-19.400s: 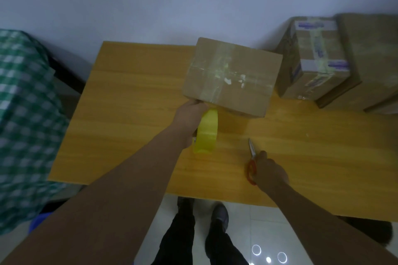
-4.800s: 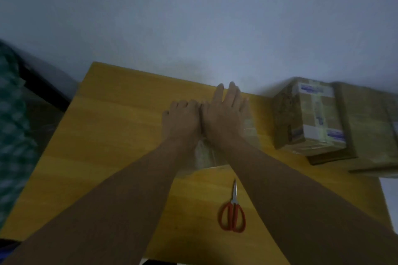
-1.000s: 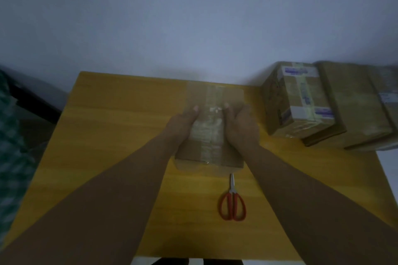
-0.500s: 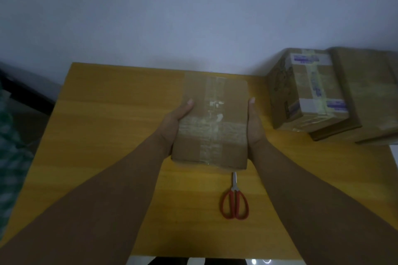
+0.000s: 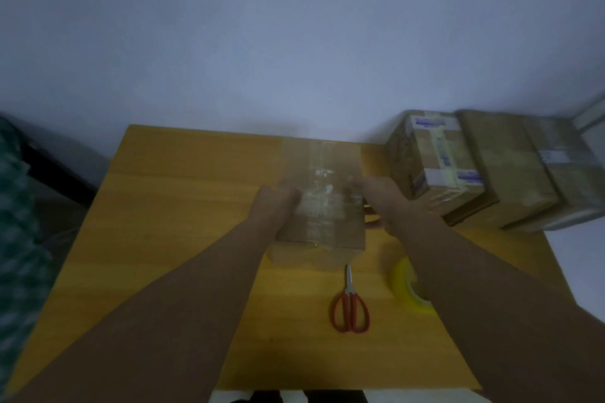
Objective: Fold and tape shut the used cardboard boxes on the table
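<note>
A closed cardboard box (image 5: 322,206) with clear tape strips across its top sits on the wooden table (image 5: 183,206), in the middle. My left hand (image 5: 273,206) grips its left edge, fingertips curled onto the top. My right hand (image 5: 381,199) grips the right edge, with fingers on the top and thumb down the side. The picture is blurred by motion. A yellow tape roll (image 5: 404,285) stands on the table, partly hidden under my right forearm. Red-handled scissors (image 5: 350,307) lie shut in front of the box.
Several taped cardboard boxes (image 5: 435,160) are stacked against the wall at the table's back right, close to my right hand. A larger one (image 5: 505,170) sits behind them. A green checked cloth (image 5: 19,239) hangs at the far left, off the table.
My hands have shifted from flat against the box's sides to curling over its top edges. The view has pulled back, so the yellow tape roll now shows.
</note>
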